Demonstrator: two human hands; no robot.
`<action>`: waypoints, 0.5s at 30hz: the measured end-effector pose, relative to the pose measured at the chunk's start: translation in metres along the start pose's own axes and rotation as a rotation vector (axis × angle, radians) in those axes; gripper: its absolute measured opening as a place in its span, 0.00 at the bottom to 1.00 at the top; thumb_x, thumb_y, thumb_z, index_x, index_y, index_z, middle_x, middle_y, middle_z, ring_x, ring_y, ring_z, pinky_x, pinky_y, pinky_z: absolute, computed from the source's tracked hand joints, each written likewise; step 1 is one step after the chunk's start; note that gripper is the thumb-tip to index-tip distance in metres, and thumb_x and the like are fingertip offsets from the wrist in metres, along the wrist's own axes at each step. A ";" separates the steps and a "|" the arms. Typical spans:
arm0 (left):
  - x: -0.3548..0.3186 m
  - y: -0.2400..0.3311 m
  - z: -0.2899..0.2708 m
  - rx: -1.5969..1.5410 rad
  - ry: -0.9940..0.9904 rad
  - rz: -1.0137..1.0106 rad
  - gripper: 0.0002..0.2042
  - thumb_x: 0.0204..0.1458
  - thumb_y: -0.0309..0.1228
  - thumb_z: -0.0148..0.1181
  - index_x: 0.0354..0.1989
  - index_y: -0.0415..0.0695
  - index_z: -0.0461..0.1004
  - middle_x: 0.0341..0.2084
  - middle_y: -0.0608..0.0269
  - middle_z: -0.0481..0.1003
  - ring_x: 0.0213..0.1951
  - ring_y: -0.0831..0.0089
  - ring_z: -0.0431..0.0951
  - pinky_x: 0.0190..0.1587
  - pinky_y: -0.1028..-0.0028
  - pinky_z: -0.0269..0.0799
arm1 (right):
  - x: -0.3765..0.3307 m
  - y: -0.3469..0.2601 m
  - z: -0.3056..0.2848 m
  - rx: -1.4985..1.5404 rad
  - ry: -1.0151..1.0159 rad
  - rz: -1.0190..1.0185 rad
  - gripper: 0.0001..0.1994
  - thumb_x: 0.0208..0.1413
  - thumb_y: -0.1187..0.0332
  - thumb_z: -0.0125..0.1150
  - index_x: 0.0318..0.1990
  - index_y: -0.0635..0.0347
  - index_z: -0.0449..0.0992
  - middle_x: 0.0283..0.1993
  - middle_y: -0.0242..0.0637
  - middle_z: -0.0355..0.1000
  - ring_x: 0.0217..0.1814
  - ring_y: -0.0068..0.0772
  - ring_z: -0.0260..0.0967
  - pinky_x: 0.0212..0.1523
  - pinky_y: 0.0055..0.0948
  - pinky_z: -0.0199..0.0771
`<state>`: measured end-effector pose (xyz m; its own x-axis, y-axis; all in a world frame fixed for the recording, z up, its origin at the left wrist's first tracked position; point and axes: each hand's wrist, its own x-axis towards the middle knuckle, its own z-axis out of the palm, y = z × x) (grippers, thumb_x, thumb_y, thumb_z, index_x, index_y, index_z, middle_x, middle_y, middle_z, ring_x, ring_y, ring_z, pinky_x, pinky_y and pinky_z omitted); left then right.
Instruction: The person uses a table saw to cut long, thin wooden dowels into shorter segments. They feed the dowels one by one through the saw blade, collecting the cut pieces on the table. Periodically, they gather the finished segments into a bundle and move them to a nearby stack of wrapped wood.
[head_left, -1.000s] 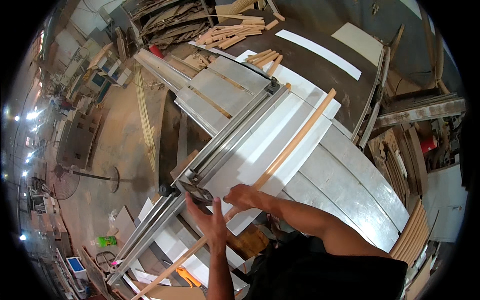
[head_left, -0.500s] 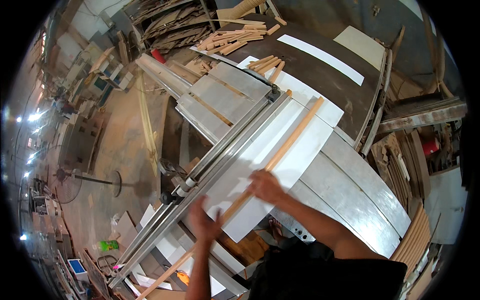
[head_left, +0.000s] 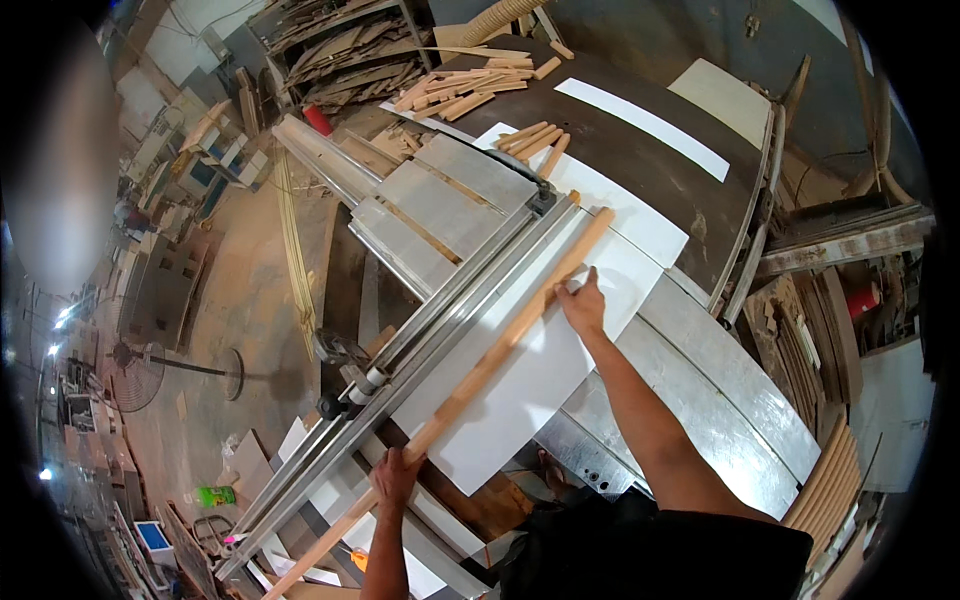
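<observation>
Around you: dusty floor [head_left: 238, 305], grey wall [head_left: 640, 38].
Rack [head_left: 416, 36] of scrap boards [head_left: 345, 72] ahead, pole fan [head_left: 185, 359] off to your left, bright lights [head_left: 62, 318] beyond it (upper left is blurred, can't tell what's there).

Left hand [head_left: 395, 475]: toward 7 o'clock of the view, back of hand uppermost, fingers curled over in a grip. Left forearm [head_left: 387, 560] bare, rising from near 6 o'clock and pointing to 12; wrist roughly in line. Right hand [head_left: 583, 305]: toward 3 o'clock, close to centre; index finger extended to 12, thumb apart, angled to 10–11; remaining fingers not clearly resolved. Right forearm [head_left: 640, 405] bare, reaching from between 4 and 5, directed to 11. Hands well apart.
</observation>
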<state>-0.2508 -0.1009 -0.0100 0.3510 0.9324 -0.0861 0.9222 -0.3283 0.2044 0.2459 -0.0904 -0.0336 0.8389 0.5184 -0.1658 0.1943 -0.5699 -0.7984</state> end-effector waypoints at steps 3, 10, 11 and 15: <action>0.001 -0.012 -0.011 0.037 0.143 0.201 0.16 0.44 0.39 0.75 0.37 0.45 0.80 0.44 0.60 0.75 0.47 0.54 0.73 0.50 0.55 0.70 | 0.004 -0.010 0.017 0.099 -0.061 0.027 0.45 0.55 0.55 0.67 0.71 0.76 0.52 0.32 0.50 0.80 0.38 0.52 0.81 0.44 0.43 0.81; 0.013 -0.010 -0.010 0.223 0.456 0.118 0.41 0.36 0.43 0.79 0.61 0.43 0.68 0.61 0.48 0.64 0.63 0.47 0.63 0.65 0.48 0.55 | 0.012 -0.042 0.043 0.180 -0.096 0.026 0.31 0.59 0.65 0.57 0.66 0.71 0.58 0.35 0.57 0.79 0.42 0.59 0.79 0.46 0.49 0.79; 0.019 -0.003 -0.019 0.192 0.481 0.134 0.44 0.35 0.43 0.80 0.64 0.43 0.64 0.62 0.46 0.62 0.64 0.46 0.61 0.66 0.47 0.54 | 0.020 -0.038 0.046 0.185 -0.081 0.040 0.29 0.58 0.66 0.56 0.65 0.70 0.59 0.36 0.58 0.79 0.41 0.61 0.79 0.46 0.51 0.79; 0.036 -0.003 -0.036 0.106 0.396 0.088 0.49 0.34 0.40 0.81 0.65 0.39 0.60 0.63 0.42 0.62 0.66 0.45 0.60 0.69 0.47 0.50 | 0.037 -0.035 0.057 0.160 -0.057 0.082 0.25 0.58 0.66 0.56 0.60 0.70 0.62 0.38 0.62 0.78 0.42 0.64 0.78 0.47 0.54 0.78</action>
<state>-0.2469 -0.0608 0.0217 0.3589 0.8792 0.3135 0.9103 -0.4040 0.0907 0.2412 -0.0147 -0.0449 0.8177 0.5121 -0.2628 0.0392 -0.5051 -0.8622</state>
